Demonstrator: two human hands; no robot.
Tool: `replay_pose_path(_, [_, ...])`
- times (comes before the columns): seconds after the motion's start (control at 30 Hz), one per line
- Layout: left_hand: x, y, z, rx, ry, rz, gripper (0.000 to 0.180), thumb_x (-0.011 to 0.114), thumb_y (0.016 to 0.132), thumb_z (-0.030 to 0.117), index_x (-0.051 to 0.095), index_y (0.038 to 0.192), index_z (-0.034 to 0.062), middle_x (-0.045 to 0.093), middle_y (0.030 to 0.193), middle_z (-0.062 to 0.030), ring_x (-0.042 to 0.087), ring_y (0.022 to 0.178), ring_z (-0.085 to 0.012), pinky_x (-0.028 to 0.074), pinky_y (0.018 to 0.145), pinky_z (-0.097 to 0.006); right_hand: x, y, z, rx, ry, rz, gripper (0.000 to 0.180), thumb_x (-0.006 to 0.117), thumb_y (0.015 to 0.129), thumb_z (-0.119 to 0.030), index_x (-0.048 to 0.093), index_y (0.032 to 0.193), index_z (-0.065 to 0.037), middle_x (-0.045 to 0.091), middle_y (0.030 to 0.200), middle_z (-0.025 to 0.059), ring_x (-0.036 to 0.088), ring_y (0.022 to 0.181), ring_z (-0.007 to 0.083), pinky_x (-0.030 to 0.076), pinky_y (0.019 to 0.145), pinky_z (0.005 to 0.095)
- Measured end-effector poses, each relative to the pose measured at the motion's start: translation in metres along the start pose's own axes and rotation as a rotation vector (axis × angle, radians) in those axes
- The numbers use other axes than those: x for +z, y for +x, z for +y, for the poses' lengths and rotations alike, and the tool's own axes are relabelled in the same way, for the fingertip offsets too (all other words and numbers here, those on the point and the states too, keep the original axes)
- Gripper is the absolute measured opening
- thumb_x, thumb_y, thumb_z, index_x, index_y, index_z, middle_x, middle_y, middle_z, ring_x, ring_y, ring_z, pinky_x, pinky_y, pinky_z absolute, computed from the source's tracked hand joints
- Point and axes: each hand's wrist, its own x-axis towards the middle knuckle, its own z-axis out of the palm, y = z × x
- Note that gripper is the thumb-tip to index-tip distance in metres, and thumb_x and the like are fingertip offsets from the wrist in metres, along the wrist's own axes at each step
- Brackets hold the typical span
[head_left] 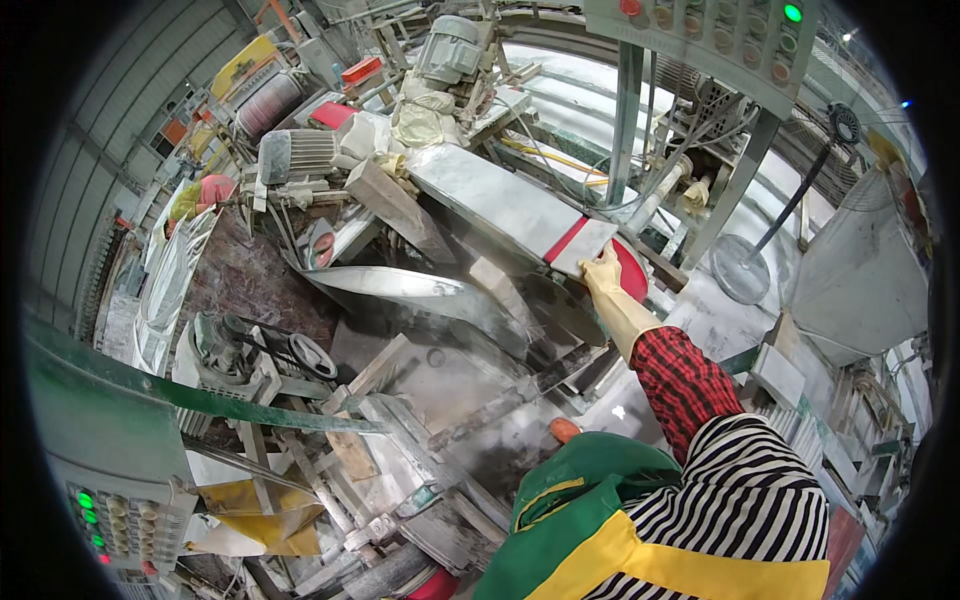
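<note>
My right hand [604, 283], in a cream rubber glove, reaches out to the end of a red belt [631, 272]. Its fingers close on the near edge of a pale flat slab [583, 247] that lies on this belt. A strip of red shows between the slab and a long grey-white flat surface [490, 195] running away to the upper left. The underside of the slab is hidden, as is part of my grip. My left hand is outside the picture.
Dusty machinery with motors [449, 50] stands beyond the belt. A control panel [700, 35] hangs above on the right, another [125, 510] stands at lower left. Stacked slabs [780, 376] lie to my right. A round fan [741, 270] stands farther right.
</note>
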Motion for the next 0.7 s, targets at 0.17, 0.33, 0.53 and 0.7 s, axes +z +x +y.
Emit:
replay_pose_path(0.17, [0.062,0.028,0.007,-0.093,-0.126,0.094,0.050,0.032,0.100,0.043,0.036,0.146,0.0220,0.032,0.155,-0.0153,0.024,0.143,-0.0400,0.029,0.109,-0.059,0.022,0.012,0.014,-0.028,-0.287,-0.002,0.073,0.070,0.072,-0.017,0.044,0.138,-0.002,0.057,0.126,0.0244,0.064,0.101,0.0327,0.051,0.087,0.0385])
replay_pose_path(0.33, [0.156,0.066,0.007,-0.271,-0.295,0.162,0.051,0.028,0.102,0.043,0.035,0.147,0.0208,0.031,0.156,-0.0173,0.027,0.142,-0.0411,0.022,0.112,-0.061,0.030,0.020,0.000,-0.040,-1.175,-0.527,0.060,0.059,0.084,-0.031,0.046,0.135,-0.003,0.059,0.124,0.0160,0.057,0.116,0.0288,0.046,0.090,0.0447])
replay_pose_path(0.53, [0.064,0.045,0.013,-0.431,-0.531,0.490,0.054,0.053,0.085,0.041,0.051,0.126,0.0047,0.053,0.125,-0.0188,0.050,0.117,-0.0329,0.041,0.097,-0.043,-0.034,0.015,-0.023,0.309,-0.079,-0.910,0.046,0.039,0.100,-0.043,0.047,0.137,-0.016,0.048,0.138,-0.0003,0.039,0.132,0.0192,0.025,0.111,0.0446])
replay_pose_path(0.7, [0.034,0.017,0.008,-0.539,-0.749,0.652,0.065,0.058,0.085,0.039,0.046,0.137,0.0008,0.050,0.128,-0.0222,0.047,0.111,-0.0390,0.039,0.094,-0.049,-0.032,0.004,-0.004,0.419,0.153,-0.849,0.039,0.056,0.099,-0.033,0.052,0.129,-0.008,0.059,0.109,0.0038,0.059,0.099,0.0136,0.048,0.087,0.0256])
